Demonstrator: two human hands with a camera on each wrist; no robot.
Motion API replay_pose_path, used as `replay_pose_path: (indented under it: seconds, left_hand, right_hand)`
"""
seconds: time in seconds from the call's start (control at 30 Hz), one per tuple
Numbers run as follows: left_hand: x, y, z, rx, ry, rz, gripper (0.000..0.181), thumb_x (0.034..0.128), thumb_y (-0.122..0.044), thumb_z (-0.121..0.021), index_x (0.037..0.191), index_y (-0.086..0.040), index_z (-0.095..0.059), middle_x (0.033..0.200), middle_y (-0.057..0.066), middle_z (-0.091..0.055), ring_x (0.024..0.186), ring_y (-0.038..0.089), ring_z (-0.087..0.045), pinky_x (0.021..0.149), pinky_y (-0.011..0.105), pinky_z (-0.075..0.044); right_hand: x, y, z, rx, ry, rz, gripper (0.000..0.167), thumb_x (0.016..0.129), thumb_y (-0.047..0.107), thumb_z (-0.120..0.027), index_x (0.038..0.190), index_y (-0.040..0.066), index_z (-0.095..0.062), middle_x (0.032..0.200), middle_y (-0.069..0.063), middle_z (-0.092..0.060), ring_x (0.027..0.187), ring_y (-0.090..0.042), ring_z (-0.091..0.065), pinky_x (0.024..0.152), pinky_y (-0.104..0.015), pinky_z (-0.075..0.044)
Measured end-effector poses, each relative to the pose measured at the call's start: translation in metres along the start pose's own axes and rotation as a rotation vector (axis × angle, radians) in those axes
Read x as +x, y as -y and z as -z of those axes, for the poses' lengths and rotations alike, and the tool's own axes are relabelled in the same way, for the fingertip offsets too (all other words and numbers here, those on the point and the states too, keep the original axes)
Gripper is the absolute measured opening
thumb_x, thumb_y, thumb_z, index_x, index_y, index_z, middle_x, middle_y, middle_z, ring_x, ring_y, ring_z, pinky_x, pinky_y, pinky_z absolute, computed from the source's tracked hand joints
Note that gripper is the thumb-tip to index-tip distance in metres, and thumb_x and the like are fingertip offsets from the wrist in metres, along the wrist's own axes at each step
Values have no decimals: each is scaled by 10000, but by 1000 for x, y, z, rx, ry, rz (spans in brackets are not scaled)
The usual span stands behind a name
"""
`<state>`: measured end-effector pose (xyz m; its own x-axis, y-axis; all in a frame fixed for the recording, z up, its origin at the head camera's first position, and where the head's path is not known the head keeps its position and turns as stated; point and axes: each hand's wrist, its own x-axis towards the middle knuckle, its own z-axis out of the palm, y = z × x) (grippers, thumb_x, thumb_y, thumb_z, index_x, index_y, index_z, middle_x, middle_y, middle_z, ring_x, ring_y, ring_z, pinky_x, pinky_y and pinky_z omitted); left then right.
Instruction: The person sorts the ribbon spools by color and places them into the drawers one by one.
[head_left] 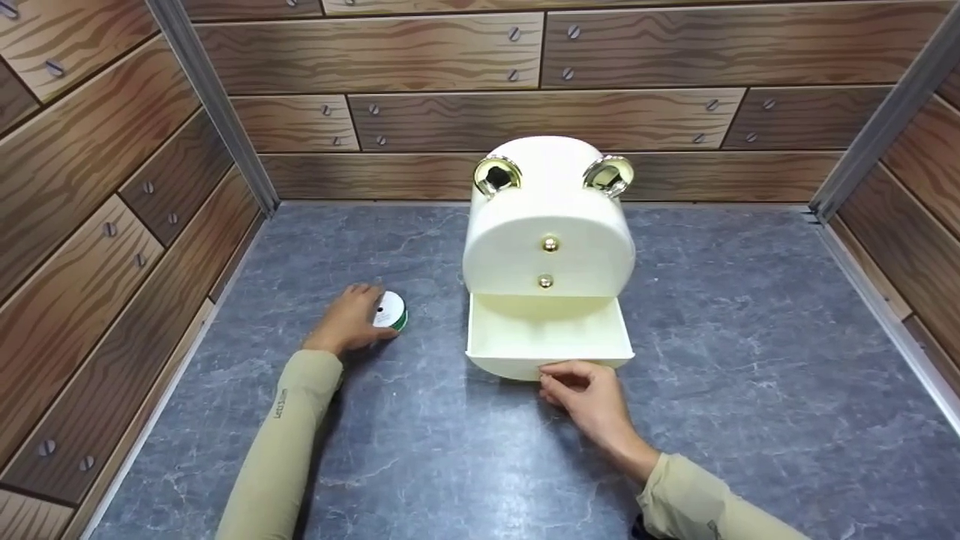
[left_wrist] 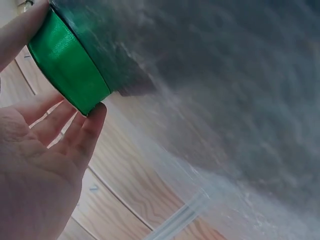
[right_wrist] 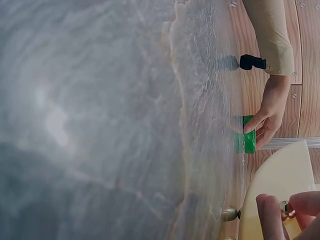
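Observation:
A spool of green ribbon (head_left: 391, 309) with a white end face lies flat on the table, left of a cream storage box (head_left: 551, 202). My left hand (head_left: 351, 319) grips it from the side, thumb and fingers around its rim; the left wrist view shows the green band (left_wrist: 67, 62) between them. The box's bottom drawer (head_left: 551, 367) is pulled out, and its inside looks bare. At the drawer's front, my right hand (head_left: 589, 397) pinches a small gold knob (right_wrist: 285, 207), mostly covered by the fingers.
Two gold-rimmed rings (head_left: 497, 174) stick up on the box's top. Two round gold knobs (head_left: 550, 243) sit on its front above the open drawer. Wood-patterned panels (head_left: 442, 56) wall in the grey marbled table (head_left: 750, 337) at the back and sides.

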<state>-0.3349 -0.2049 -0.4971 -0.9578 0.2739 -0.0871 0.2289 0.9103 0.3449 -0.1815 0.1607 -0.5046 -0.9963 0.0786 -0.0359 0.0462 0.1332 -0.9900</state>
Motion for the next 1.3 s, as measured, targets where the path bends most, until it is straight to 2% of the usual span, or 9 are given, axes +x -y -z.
replay_pose_path:
  seconds: [0.27, 0.63, 0.87, 1.03, 1.17, 1.3]
  left_hand:
    - [0, -2, 1, 9, 30, 8, 836, 903, -423, -792, 1538, -3, -448, 1551, 255, -458, 1476, 450, -385, 1209, 613, -342]
    - [0, -3, -1, 32, 24, -15, 799, 907, -404, -775, 1510, 21, -467, 1493, 263, -489, 1422, 458, -430, 1180, 608, -380]
    - [0, -3, -1, 24, -7, -25, 789, 895, -395, -785, 1479, 47, -493, 1478, 279, -511, 1397, 467, -454, 1165, 609, -393]
    - [-3, -7, 3, 0, -30, -28, 821, 890, -394, -786, 1495, 60, -470, 1506, 290, -487, 1431, 482, -423, 1189, 615, -367]
    - [-6, -14, 8, -11, -56, -62, 839, 879, -379, -794, 1503, 69, -455, 1497, 294, -485, 1435, 509, -406, 1212, 620, -332]
    - [-9, -19, 11, 3, -74, -104, 833, 867, -383, -806, 1499, 44, -472, 1453, 270, -521, 1400, 490, -444, 1206, 602, -349]
  right_hand:
    - [-1, -2, 2, -4, 1, 14, 175, 884, -43, -768, 1056, -76, -772, 944, -210, -767, 739, -227, -755, 690, -283, -647]
    - [-1, -2, 2, -11, 7, 20, 178, 888, -42, -765, 1062, -77, -770, 978, -226, -767, 761, -252, -763, 704, -292, -650]
    - [0, -1, 1, 4, 6, -4, 163, 889, -59, -754, 1050, -65, -780, 995, -233, -766, 759, -235, -764, 716, -276, -647]
    - [0, 0, 2, 5, 8, -4, 164, 884, -60, -757, 1047, -63, -779, 989, -238, -765, 754, -237, -764, 715, -283, -649]
    - [-1, 0, 2, 3, 11, 4, 172, 883, -51, -763, 1054, -66, -777, 985, -223, -767, 753, -232, -763, 714, -289, -649]
    - [-1, -1, 2, 3, 15, 14, 185, 886, -42, -766, 1067, -82, -768, 985, -217, -768, 756, -235, -764, 707, -289, -649]
